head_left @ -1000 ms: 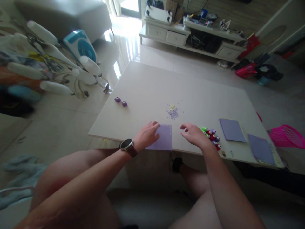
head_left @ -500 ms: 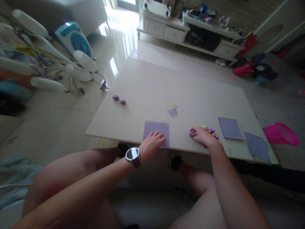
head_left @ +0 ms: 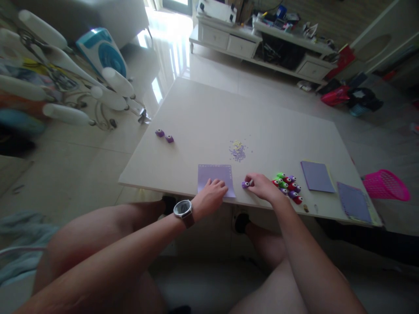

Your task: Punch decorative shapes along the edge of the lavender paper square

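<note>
while pinched in right hand (head_left: 262, 187), purple punch (head_left: 245, 184) at fingertips.

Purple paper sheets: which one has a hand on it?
The sheet at the near table edge, under the left hand; the two sheets far right lie untouched.

A single view comes from a camera worn on the person's head. It looks forward and steeply down over the bare knees at the bottom of the frame onto the desk (head_left: 268, 126), which fills the middle. The desk's near edge lies close, within arm's reach; its far edge runs toward the upper centre. Beyond it, the top of the frame takes in the tiled floor (head_left: 209, 74) and a low white cabinet (head_left: 229, 41), well away.
</note>
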Action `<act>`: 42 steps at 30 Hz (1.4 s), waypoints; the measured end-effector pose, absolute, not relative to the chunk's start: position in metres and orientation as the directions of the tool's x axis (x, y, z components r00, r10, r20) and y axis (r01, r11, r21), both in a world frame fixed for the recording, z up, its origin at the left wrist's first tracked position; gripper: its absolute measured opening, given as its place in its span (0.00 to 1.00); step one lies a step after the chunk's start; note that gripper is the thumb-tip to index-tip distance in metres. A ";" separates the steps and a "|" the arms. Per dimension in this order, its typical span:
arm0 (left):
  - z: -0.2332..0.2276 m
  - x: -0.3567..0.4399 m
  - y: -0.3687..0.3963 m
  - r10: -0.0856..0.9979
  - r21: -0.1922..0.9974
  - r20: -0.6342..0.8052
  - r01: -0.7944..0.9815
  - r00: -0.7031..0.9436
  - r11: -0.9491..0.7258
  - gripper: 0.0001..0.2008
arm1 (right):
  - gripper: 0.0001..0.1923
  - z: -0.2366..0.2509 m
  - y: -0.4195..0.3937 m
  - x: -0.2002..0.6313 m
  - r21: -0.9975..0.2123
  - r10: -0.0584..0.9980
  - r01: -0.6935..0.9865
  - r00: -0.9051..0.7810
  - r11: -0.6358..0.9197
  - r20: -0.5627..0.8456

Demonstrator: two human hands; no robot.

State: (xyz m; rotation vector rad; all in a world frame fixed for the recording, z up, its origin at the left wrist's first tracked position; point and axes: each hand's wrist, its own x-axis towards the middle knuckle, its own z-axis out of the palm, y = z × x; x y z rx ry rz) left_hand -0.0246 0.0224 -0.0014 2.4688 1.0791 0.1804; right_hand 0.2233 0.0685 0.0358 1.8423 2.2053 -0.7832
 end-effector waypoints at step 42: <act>0.003 -0.020 0.023 0.752 0.468 -0.034 0.676 0.658 -0.569 0.06 | 0.10 0.038 0.064 0.207 -0.425 0.834 0.884 -0.377 0.195 -0.402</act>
